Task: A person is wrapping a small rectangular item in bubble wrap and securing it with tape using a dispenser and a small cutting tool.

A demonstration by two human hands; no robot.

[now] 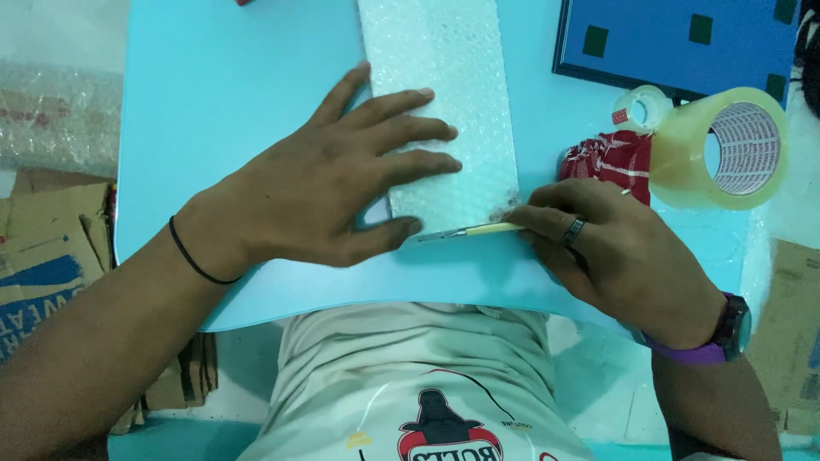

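Note:
My left hand (337, 183) lies flat, fingers spread, on a strip of white bubble wrap (444, 77) that runs away from me over a light blue board (213, 85). My right hand (602, 239) holds a small cutter with a pale yellow handle (478, 230). Its blade tip sits at the near edge of the bubble wrap, just below my left thumb. A ring is on my right hand and a purple watch on that wrist.
A large roll of clear tape (726, 149) and a smaller roll (642, 107) stand at the right beside a red checked cloth (615, 158). A dark blue framed panel (675, 38) lies at the far right. Cardboard (43, 248) and more bubble wrap (51, 111) sit left of the board.

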